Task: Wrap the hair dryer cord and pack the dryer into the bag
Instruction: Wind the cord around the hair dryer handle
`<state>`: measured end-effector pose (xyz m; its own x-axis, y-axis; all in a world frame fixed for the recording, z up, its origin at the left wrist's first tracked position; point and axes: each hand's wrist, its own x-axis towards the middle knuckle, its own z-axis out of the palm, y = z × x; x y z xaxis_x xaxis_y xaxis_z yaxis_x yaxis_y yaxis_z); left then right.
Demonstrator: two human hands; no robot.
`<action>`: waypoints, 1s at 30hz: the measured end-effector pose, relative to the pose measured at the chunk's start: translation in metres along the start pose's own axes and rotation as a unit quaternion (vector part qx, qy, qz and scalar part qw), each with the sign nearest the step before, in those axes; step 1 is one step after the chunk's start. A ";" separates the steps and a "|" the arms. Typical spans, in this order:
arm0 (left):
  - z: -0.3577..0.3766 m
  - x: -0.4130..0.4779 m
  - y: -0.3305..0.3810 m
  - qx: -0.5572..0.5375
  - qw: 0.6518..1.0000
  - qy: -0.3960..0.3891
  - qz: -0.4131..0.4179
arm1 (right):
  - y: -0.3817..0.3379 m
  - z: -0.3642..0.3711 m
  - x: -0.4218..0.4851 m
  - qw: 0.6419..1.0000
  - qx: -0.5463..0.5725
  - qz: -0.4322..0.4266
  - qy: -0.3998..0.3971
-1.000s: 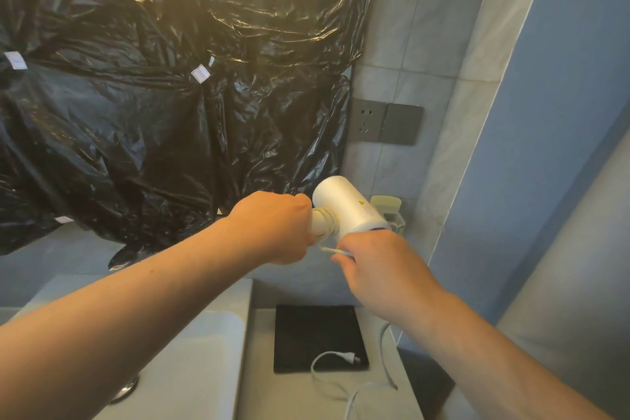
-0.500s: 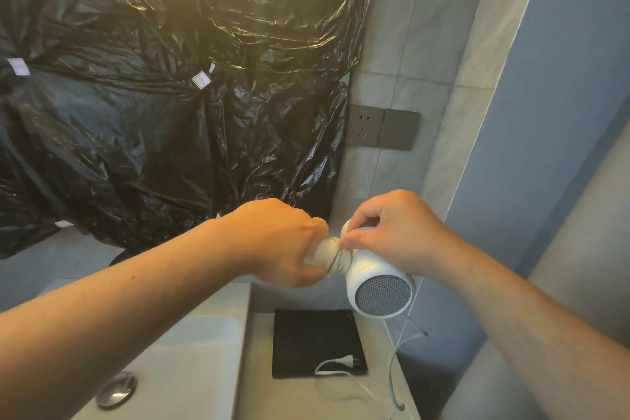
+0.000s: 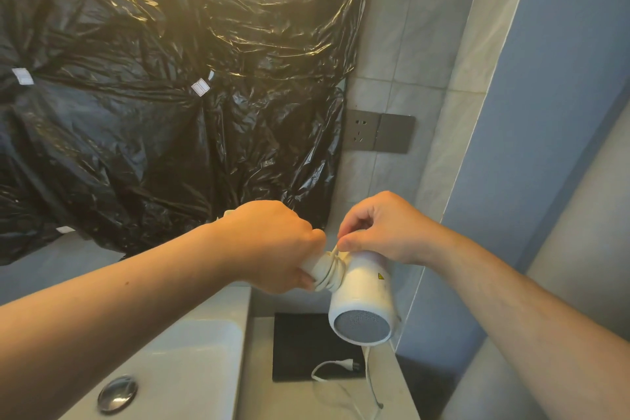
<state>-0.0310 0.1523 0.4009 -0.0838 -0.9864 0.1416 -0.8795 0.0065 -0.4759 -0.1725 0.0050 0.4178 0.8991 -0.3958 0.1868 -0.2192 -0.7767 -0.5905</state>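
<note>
Black plastic sheeting (image 3: 153, 112) hangs beside a wall socket (image 3: 362, 129).

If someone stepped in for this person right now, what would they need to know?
Left hand grips the hair dryer by its handle.
Right hand pinches the cord just above the handle.
Done: a few turns wound round the handle.
Left: the rest of the cord hangs down to the counter. Its plug lies on a flat black item, possibly the bag. Finish winding, then pack the dryer.
</note>
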 end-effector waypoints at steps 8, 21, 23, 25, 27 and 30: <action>0.018 -0.008 -0.007 -0.013 0.985 0.153 0.083 | 0.008 0.008 0.001 0.998 -0.066 -0.015 0.004; 0.020 -0.008 -0.002 -0.039 0.944 0.281 0.166 | 0.028 -0.010 0.010 0.931 0.267 0.014 -0.248; 0.018 -0.008 -0.001 -0.038 0.942 0.289 0.167 | 0.036 -0.006 0.015 0.910 0.321 0.009 -0.262; 0.016 -0.008 -0.001 -0.045 0.940 0.298 0.163 | 0.043 -0.001 0.019 0.892 0.364 0.000 -0.267; 0.013 -0.009 -0.001 -0.062 0.938 0.303 0.157 | 0.048 0.005 0.021 0.869 0.417 -0.005 -0.267; 0.015 -0.010 0.001 -0.055 0.939 0.299 0.161 | 0.061 0.016 0.024 0.839 0.482 -0.026 -0.251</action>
<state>-0.0238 0.1593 0.3859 -0.5728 -0.6617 0.4838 -0.8039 0.3384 -0.4891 -0.1580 -0.0442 0.3737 0.9973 0.0703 0.0209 0.0162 0.0672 -0.9976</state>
